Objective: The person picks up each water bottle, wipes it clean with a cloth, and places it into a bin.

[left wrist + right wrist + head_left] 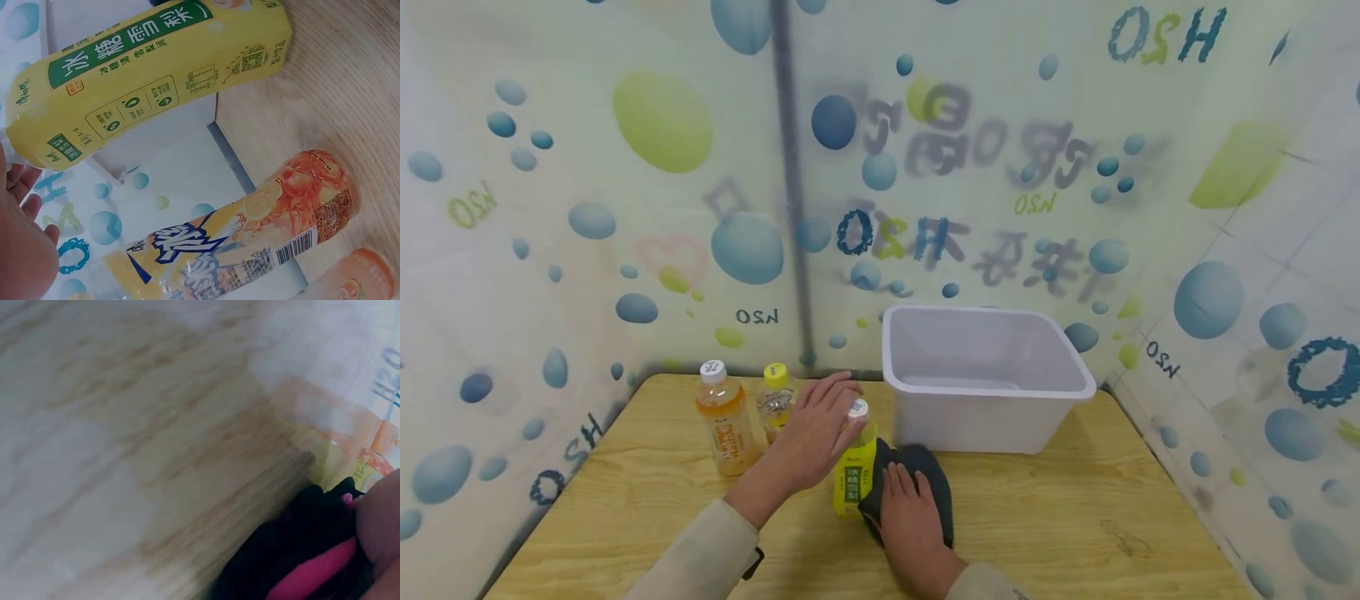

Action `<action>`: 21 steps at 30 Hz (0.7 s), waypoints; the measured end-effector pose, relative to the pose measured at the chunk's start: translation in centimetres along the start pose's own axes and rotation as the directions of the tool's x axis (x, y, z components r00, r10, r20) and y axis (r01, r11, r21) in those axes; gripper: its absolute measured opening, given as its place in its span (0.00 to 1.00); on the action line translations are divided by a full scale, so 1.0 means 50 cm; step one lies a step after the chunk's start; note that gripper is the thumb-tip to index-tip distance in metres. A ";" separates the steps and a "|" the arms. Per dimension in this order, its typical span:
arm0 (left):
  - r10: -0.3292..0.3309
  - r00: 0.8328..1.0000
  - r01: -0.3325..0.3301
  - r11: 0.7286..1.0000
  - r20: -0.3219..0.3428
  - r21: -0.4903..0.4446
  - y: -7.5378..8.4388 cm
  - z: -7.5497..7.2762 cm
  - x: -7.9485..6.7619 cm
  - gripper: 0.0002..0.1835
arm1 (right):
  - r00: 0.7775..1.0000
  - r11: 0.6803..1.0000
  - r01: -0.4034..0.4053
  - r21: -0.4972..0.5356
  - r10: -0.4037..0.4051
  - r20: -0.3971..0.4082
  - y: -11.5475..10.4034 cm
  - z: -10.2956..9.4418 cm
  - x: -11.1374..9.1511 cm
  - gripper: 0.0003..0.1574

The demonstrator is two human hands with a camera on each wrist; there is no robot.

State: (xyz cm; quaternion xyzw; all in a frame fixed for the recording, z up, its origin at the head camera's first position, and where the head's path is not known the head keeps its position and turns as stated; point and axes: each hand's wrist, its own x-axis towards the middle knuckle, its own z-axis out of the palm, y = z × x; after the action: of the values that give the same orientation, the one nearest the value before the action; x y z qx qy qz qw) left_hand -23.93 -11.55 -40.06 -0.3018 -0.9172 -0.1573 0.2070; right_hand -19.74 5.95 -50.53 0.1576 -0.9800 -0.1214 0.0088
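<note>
My left hand [811, 433] is at the top of a yellow-labelled drink bottle [850, 479], its fingers and thumb around the white cap [858, 409]. The bottle stands upright on the table, and its yellow label fills the upper part of the left wrist view. My right hand [912, 521] lies over a dark, soft cloth item [936, 475], fingers extended across its top. This item overlaps the lower right side of the bottle. In the right wrist view, a pink patch [315, 572] shows on its black fabric.
Left of the yellow bottle stand an orange drink bottle [727, 429] with a white cap and a yellow-capped bottle [775, 396]. A white plastic bin [977, 421] sits behind the dark item to the right. Printed sheeting [692, 192] surrounds the wooden table [1075, 517].
</note>
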 end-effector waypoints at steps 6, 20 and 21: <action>-0.002 1.000 0.002 1.000 -0.002 -0.001 -0.002 0.000 -0.001 0.17 | 1.000 1.000 0.005 0.000 -0.005 0.011 0.001 0.009 0.005 0.41; 0.001 1.000 -0.001 1.000 0.006 0.010 -0.001 0.000 -0.001 0.17 | 0.968 0.983 0.006 0.184 0.041 -0.247 0.035 -0.093 -0.001 0.39; -0.001 1.000 0.001 1.000 0.010 0.008 -0.001 0.000 -0.001 0.17 | 0.966 0.980 0.007 0.198 0.044 -0.254 0.038 -0.102 -0.001 0.40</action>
State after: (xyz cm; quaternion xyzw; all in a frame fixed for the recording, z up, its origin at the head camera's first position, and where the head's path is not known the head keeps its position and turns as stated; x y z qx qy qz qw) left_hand -23.91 -11.65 -40.08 -0.3011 -0.9191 -0.1522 0.2034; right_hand -19.96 6.51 -45.13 0.1630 -0.9791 -0.0023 0.1213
